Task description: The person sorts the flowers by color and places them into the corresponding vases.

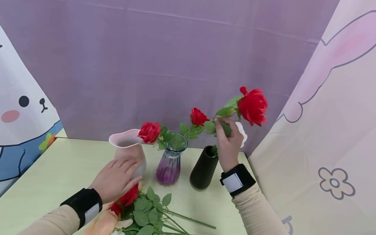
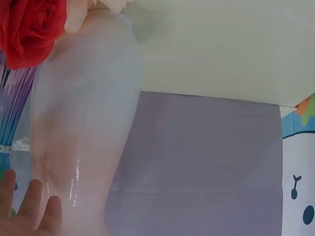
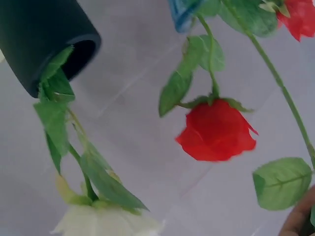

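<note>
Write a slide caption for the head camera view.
Right hand holding a red rose, left hand in front of a pink vase, with a purple glass vase between the hands.

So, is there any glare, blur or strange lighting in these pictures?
Left wrist view: thin white glare streaks on the glossy, pale pink vase with a wavy rim, and everything upside down; right wrist view: hazy, also upside down, the white, green-leaved flower soft-edged; head view: soft, fairly even light, no hard shadows on the pale yellow-green tabletop.

no txt, nos., labels or brands legible
</note>
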Available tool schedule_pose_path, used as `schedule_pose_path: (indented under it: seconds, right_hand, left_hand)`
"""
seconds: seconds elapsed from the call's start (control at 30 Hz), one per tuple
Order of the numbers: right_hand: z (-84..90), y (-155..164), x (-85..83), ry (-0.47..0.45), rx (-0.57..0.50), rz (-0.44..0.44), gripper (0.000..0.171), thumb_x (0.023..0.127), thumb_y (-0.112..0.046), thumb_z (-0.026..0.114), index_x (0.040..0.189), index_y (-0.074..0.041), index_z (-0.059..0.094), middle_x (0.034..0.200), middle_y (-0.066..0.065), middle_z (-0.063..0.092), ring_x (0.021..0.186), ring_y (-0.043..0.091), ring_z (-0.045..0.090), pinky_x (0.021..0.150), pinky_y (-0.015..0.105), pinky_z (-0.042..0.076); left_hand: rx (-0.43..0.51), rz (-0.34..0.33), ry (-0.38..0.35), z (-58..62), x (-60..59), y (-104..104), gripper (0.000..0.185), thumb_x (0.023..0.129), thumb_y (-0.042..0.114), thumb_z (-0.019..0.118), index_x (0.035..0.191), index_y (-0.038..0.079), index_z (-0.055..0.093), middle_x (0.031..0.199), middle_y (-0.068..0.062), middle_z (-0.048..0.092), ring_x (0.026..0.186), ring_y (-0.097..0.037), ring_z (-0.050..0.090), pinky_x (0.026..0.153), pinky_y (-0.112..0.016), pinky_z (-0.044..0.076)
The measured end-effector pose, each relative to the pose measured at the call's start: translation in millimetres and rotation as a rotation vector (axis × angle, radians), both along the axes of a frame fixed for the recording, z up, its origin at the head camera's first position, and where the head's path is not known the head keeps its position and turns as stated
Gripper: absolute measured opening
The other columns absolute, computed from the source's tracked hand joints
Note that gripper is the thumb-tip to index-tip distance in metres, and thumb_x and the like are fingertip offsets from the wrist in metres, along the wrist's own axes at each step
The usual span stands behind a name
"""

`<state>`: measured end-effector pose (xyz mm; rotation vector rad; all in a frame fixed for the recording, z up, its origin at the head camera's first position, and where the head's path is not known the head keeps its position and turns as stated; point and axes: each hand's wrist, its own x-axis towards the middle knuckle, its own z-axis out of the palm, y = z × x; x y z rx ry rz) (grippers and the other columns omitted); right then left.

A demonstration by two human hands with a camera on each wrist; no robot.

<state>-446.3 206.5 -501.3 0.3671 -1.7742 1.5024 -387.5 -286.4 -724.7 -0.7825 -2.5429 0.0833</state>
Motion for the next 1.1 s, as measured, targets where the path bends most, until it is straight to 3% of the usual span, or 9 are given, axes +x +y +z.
schedule_pose_path:
  seconds: [0.1, 0.2, 0.4, 0.47, 0.57, 0.7, 0.8, 1.0, 1.1]
  right_hand:
    - [-18.3, -7, -6.9, -0.063, 0.104, -0.056, 0.026, 0.091, -0.033, 0.072, 0.116, -0.024, 0.072, 0.113, 0.004, 0.073, 0.098, 0.022, 0.067, 0.076, 0.035, 0.054]
    - [-48.5, -21, -18.2, -0.097, 0.209, -0.079, 0.024, 0.094, -0.044, 0.065, 0.115, -0.034, 0.071, 0.108, -0.006, 0.074, 0.097, 0.015, 0.066, 0.075, 0.035, 0.053]
    - [-126.1, -51, -46.8, -0.084, 0.318, -0.003, 0.017, 0.094, -0.039, 0.067, 0.11, -0.04, 0.072, 0.097, -0.005, 0.072, 0.082, 0.014, 0.067, 0.063, 0.028, 0.055]
    - [-145.4, -57, -56.9, -0.094, 0.312, 0.018, 0.018, 0.092, -0.038, 0.07, 0.11, -0.042, 0.07, 0.098, -0.003, 0.072, 0.081, 0.016, 0.067, 0.062, 0.029, 0.055]
    - [-167.6, -62, -70.2, -0.115, 0.333, -0.029, 0.017, 0.09, -0.044, 0.071, 0.106, -0.048, 0.069, 0.099, -0.004, 0.071, 0.079, 0.014, 0.065, 0.061, 0.029, 0.053]
    - [-184.5, -66, -83.4, -0.132, 0.397, -0.119, 0.014, 0.089, -0.051, 0.069, 0.102, -0.054, 0.067, 0.092, -0.009, 0.07, 0.074, 0.004, 0.06, 0.055, 0.027, 0.047]
    - [-188.5, -69, -88.9, -0.139, 0.417, -0.121, 0.013, 0.09, -0.053, 0.067, 0.103, -0.054, 0.067, 0.091, -0.01, 0.07, 0.073, 0.001, 0.059, 0.053, 0.027, 0.045]
    - [-185.4, -76, -83.8, -0.178, 0.472, -0.106, 0.011, 0.09, -0.054, 0.065, 0.101, -0.052, 0.067, 0.092, -0.01, 0.069, 0.075, -0.001, 0.058, 0.052, 0.028, 0.045]
    - [-185.1, -80, -80.2, -0.18, 0.49, -0.104, 0.009, 0.091, -0.053, 0.065, 0.1, -0.054, 0.067, 0.088, -0.007, 0.069, 0.074, 0.002, 0.059, 0.052, 0.027, 0.044]
  left_hand:
    - [0.006, 0.0, -0.01, -4.8, 1.5, 2, 0.086, 0.088, 0.077, 0.045, 0.159, 0.037, 0.017, 0.165, 0.01, 0.019, 0.155, -0.023, 0.01, 0.124, -0.059, 0.002]
    - [0.02, -0.003, -0.021, -10.4, 5.6, 7, 0.084, 0.088, 0.076, 0.046, 0.158, 0.039, 0.018, 0.164, 0.01, 0.024, 0.155, -0.023, 0.012, 0.124, -0.059, 0.002]
    - [0.029, -0.019, -0.036, -25.7, 18.3, 17, 0.077, 0.091, 0.075, 0.042, 0.157, 0.04, 0.021, 0.16, 0.009, 0.033, 0.152, -0.023, 0.02, 0.125, -0.057, 0.004]
    - [0.03, -0.022, -0.038, -31.7, 20.4, 20, 0.077, 0.092, 0.074, 0.04, 0.157, 0.04, 0.021, 0.159, 0.01, 0.034, 0.151, -0.022, 0.023, 0.125, -0.057, 0.006]
    - [0.048, -0.021, -0.043, -40.4, 20.7, 21, 0.077, 0.091, 0.074, 0.04, 0.157, 0.04, 0.02, 0.158, 0.012, 0.034, 0.151, -0.021, 0.024, 0.124, -0.058, 0.01]
    - [0.073, -0.005, -0.064, -50.0, 20.9, 20, 0.076, 0.091, 0.075, 0.041, 0.156, 0.043, 0.02, 0.159, 0.015, 0.032, 0.151, -0.019, 0.024, 0.122, -0.058, 0.015]
    - [0.07, 0.011, -0.08, -55.4, 22.2, 18, 0.076, 0.091, 0.076, 0.04, 0.156, 0.045, 0.019, 0.159, 0.017, 0.03, 0.151, -0.018, 0.023, 0.121, -0.059, 0.017]
    - [0.075, 0.022, -0.08, -64.6, 23.0, 16, 0.076, 0.09, 0.077, 0.04, 0.156, 0.046, 0.019, 0.158, 0.019, 0.029, 0.15, -0.016, 0.023, 0.12, -0.058, 0.018]
    - [0.079, 0.023, -0.083, -62.9, 26.1, 15, 0.076, 0.09, 0.077, 0.04, 0.156, 0.046, 0.019, 0.158, 0.02, 0.029, 0.15, -0.016, 0.024, 0.12, -0.058, 0.018]
